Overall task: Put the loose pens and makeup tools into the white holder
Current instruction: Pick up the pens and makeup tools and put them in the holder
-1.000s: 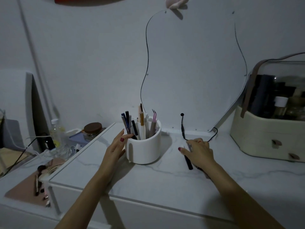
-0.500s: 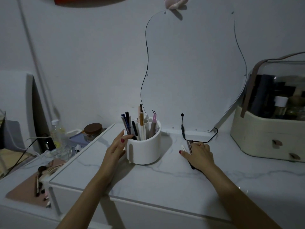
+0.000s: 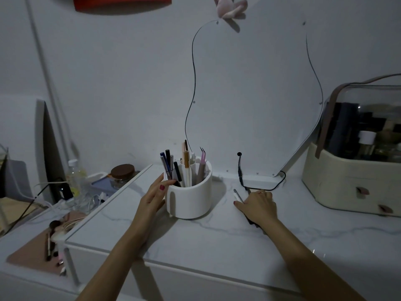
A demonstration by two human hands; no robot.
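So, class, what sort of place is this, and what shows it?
Probably a bedroom dressing table: a wavy mirror on the wall, a lidded cosmetics organiser, and a white holder with pens and tweezers.

Pretty dim in here from what I can see. Plain white wall (image 3: 108, 83) behind a white marble-look tabletop (image 3: 217, 240). A wavy-edged mirror (image 3: 256, 101) leans on the wall, and a cream organizer box with a clear lid (image 3: 351, 170) sits far right. A lower cluttered shelf (image 3: 32, 246) runs along the left.
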